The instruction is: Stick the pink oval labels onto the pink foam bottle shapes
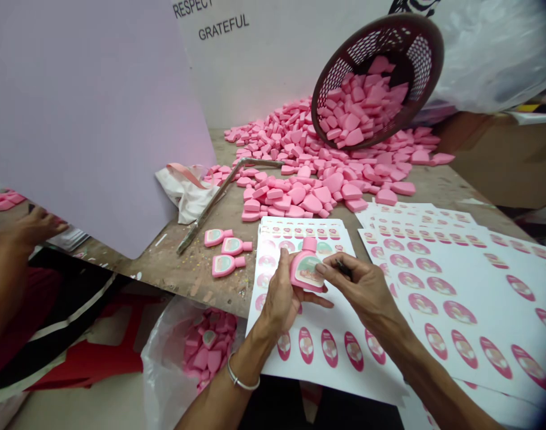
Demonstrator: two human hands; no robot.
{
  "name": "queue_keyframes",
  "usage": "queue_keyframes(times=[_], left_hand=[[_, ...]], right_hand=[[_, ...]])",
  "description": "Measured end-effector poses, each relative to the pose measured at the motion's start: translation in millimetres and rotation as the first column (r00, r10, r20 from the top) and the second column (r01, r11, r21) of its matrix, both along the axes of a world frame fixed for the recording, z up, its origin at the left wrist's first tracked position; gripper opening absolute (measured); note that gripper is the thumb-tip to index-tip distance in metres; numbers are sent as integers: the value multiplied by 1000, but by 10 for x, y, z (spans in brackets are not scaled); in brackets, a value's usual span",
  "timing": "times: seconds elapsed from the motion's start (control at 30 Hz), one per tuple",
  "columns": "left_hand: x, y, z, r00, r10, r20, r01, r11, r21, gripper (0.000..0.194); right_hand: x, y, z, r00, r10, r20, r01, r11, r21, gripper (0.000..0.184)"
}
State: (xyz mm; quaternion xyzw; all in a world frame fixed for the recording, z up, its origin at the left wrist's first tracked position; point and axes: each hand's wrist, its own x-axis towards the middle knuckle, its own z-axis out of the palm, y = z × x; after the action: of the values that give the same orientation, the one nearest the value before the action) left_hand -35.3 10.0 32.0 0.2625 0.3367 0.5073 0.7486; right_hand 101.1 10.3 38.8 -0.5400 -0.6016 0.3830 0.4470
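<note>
Closest in, a silver bangle (242,377) circles the left wrist. The left hand (282,292) grips a flat pink plastic bottle (305,266), its fingers (285,263) curled around the body, above white sheets of oval pink stickers (331,352). The right hand (360,286) is pinched closed on a small dark tool, its fingertips (320,270) at the bottle's pale label, whose print is too small to read.

Three labelled bottles (223,254) lie on the scarred wooden worktop (196,280), just beyond the sheets. A clear bag (165,364) of pink bottles sits below its edge. Farther off, a long metal bar (223,203) lies by a heap of unlabelled pink bottles (309,173), spilling from a tilted maroon plastic basket (376,77). A white wall (277,71) reads "RESPECT" and "GRATEFUL".
</note>
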Motion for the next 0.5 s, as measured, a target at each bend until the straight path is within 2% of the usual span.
queue_keyframes(times=[0.33,0.43,0.5], left_hand=[[-7,-7,34,1000,-15,24,15,1000,11,54],[-28,-19,36,999,-47,11,46,996,71,39],[-47,-33,34,997,-64,-30,68,990,125,30]], right_hand=[[-25,12,0,1000,-15,18,14,1000,16,29],[-28,3,18,998,-15,57,13,999,48,27],[-22,-17,36,992,-15,128,-2,991,135,22]])
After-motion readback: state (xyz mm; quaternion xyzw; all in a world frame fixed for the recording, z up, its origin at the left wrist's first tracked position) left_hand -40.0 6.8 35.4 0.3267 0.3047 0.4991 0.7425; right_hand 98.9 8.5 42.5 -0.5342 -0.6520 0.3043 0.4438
